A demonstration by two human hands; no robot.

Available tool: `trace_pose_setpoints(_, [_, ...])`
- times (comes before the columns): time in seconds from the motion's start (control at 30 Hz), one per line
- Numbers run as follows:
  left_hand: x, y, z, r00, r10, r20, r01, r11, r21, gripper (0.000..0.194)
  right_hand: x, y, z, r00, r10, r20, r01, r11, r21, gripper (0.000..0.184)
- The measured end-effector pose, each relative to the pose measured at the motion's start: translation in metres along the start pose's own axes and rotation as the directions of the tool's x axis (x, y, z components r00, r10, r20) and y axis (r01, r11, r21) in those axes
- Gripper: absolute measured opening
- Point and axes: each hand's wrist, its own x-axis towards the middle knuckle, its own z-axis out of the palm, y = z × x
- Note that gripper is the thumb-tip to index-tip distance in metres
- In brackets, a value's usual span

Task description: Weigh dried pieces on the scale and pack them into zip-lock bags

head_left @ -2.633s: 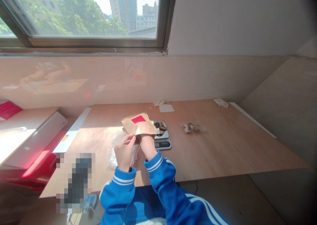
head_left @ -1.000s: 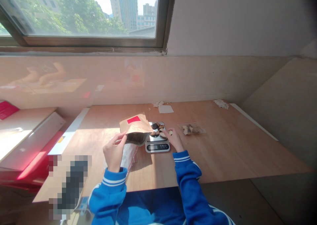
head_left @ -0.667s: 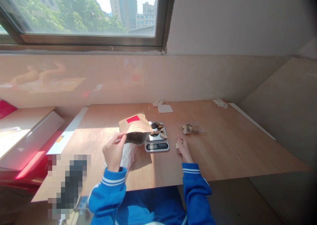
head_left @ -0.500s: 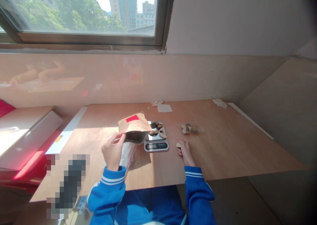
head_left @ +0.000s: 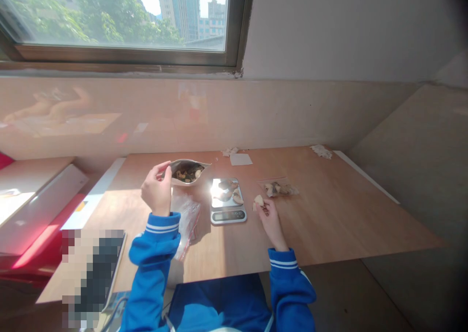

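Observation:
My left hand is closed on the rim of a paper pouch, held above the table with its mouth open toward me. Dried pieces, brown and pale, lie inside it. Right of the pouch stands a small kitchen scale, with several dried slices on its shiny plate; glare washes out part of it. My right hand pinches a pale dried slice just right of the scale. Behind that hand lies a clear bag of similar dried pieces.
Clear plastic bags lie left of the scale. A white card and crumpled paper sit by the wall, with another crumpled paper farther right. A blurred dark object rests at the table's left edge.
My left hand has moved left and up, drawing the pouch off the scale and tipping it upright so its contents show. My right hand has shifted slightly left with the slice.

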Motion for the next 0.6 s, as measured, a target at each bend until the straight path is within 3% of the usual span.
trace_pose_setpoints(0.17, [0.005, -0.006, 0.005, 0.999, 0.013, 0.047, -0.012, 0.999, -0.039, 0.025, -0.009, -0.019, 0.007, 0.970, -0.228, 0.090, 0.238, 0.963, -0.126, 0.034])
trace_pose_setpoints(0.33, [-0.012, -0.018, 0.006, 0.999, -0.041, 0.029, 0.044, 0.995, -0.092, 0.028, -0.024, -0.029, 0.046, 0.882, -0.418, 0.217, 0.461, 0.861, -0.213, 0.028])
trace_pose_setpoints(0.47, [-0.016, -0.022, 0.001, 0.997, -0.022, 0.072, 0.030, 0.993, -0.117, 0.027, -0.027, -0.023, 0.074, 0.820, -0.449, 0.355, 0.554, 0.777, -0.298, 0.042])
trace_pose_setpoints(0.6, [-0.016, -0.022, -0.003, 0.995, -0.007, 0.098, 0.022, 0.988, -0.150, 0.026, -0.022, -0.011, 0.089, 0.829, -0.421, 0.369, 0.540, 0.774, -0.330, 0.047])
